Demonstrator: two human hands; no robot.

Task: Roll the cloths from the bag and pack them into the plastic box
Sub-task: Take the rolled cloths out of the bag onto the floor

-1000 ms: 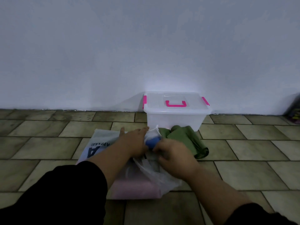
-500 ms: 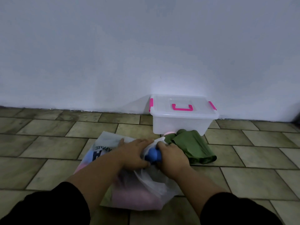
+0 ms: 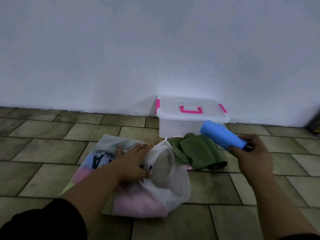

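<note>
Gripping one end of a rolled blue cloth [image 3: 221,135], the right hand [image 3: 252,153] held it above the floor [image 3: 43,153], its fingers [image 3: 250,138] curled round the roll. The roll's far end overlapped the front right corner of the clear plastic box [image 3: 180,127]. The box stood against the wall [image 3: 121,58], its pink-handled lid shut. The left hand [image 3: 135,160] lay flat on the translucent plastic bag [image 3: 171,186], fingers straight, holding nothing. Pink cloth [image 3: 138,205] showed through the bag. A green cloth [image 3: 195,153] lay on the floor between bag and box.

Dim, bluish light with a bright patch on the wall [image 3: 173,87]; edges bend, right hand [image 3: 251,153] blurred.
</note>
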